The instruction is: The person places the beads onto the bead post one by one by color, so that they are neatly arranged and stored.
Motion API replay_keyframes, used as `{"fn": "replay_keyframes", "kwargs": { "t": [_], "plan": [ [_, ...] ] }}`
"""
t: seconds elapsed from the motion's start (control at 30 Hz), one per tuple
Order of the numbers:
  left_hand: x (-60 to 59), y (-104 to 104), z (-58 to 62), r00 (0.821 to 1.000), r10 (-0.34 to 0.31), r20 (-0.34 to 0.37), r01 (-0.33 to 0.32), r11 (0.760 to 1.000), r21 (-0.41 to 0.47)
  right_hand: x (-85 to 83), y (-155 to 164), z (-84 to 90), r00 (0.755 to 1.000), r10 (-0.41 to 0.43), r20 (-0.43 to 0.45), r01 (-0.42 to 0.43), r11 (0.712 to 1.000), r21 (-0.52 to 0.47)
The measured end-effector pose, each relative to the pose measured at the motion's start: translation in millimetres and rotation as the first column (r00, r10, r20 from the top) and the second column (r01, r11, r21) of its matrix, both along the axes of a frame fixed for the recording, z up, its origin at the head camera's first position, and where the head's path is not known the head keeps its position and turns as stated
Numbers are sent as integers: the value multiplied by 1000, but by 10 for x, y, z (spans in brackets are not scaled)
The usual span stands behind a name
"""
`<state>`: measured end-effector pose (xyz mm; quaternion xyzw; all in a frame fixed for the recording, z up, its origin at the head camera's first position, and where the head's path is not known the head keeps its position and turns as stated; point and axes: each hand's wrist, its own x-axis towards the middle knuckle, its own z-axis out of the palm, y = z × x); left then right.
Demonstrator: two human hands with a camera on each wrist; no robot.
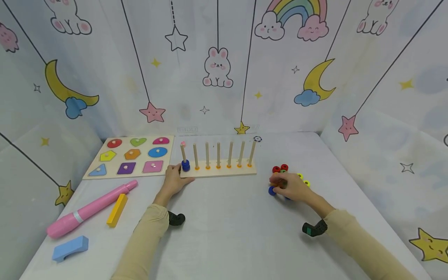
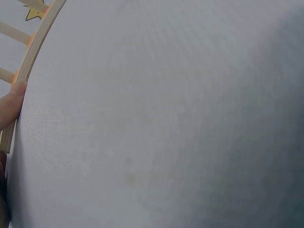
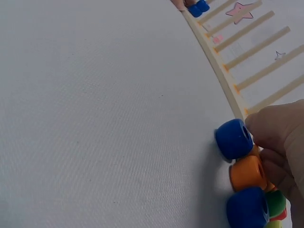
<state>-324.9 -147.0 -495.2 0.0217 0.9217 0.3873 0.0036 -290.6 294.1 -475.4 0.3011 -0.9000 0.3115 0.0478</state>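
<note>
Left hand [image 1: 174,182] gripping left end of pale wooden seven-peg board [image 1: 224,171], near far edge of white tabletop [image 1: 227,233], right hand [image 1: 292,186] touching barrel-shaped blue bead [image 3: 232,140], grasp undeterminable, among multicoloured beads [image 3: 247,174] toward right edge.

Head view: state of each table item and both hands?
Peg board: upright, blue beads on leftmost peg, other six beadless
Loose beads: clustered, partly hidden
Left hand: gripping peg board's left end
Right hand: at loose beads, grip unclear
Shape puzzle: nine shapes in place
Pink tube: lying
Yellow block: lying
Blue block: lying
</note>
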Motion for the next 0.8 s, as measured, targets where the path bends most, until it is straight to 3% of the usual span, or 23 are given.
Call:
{"fn": "replay_keyframes", "kwargs": {
  "t": [0.3, 0.53, 0.63, 0.8],
  "plan": [
    [-9, -11, -7, 1000, 5, 6, -5, 1000, 2, 73, 2, -21, 999, -8, -54, 12, 996, 85],
    [-30, -33, -5, 1000, -8, -21, 8, 1000, -9, 83, -20, -13, 998, -64, -7, 64, 992, 113],
    [-32, -19, -8, 1000, -10, -14, 10, 1000, 0, 69, -15, -8, 997, -77, 1, 77, 992, 103],
    [-3, 3, -1, 1000, -7, -16, 7, 1000, 6, 9, -37, 97, 998, -65, 22, 65, 998, 2]
  ]
}}
